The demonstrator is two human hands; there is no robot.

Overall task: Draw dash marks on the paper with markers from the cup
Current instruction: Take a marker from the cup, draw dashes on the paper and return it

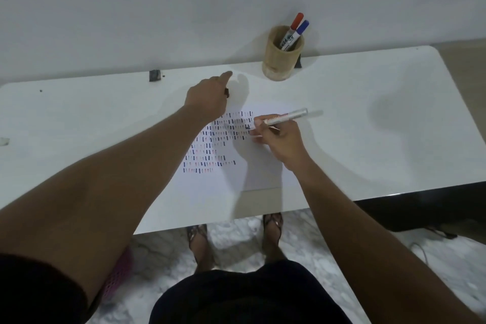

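Nearest the camera: the person's dark lap and two feet on a marbled floor, below the table (394,102) edge.

Right hand (278,139): fingers closed in a writing grip round a marker (285,118). Its tip is down on the paper (257,166), just ahead of the fingertips, at the right end of an upper row of dashes (218,139). The barrel slants up and away to the right past the knuckles. The far end is blurred; whether a cap sits there cannot be told.

Left hand (207,98): knuckles up, resting at the paper's far left corner, one finger stretched toward the cup (282,56). A small dark object shows under the curled fingers, possibly a cap; I cannot tell whether it is held.

Handling, judged: the marker is light, stiff and smooth. Grip is best low on the barrel near the tip, as now. The paper is thin and slides easily on the glossy top, so it wants pinning down beside the writing fingers.

Container: the cup stands beyond both hands, near the wall, upright. It holds two markers leaning right, a red-capped marker (296,21) and a blue-capped marker (302,27), caps uppermost.

Dashes fill the paper's left part; its right and near parts are blank.
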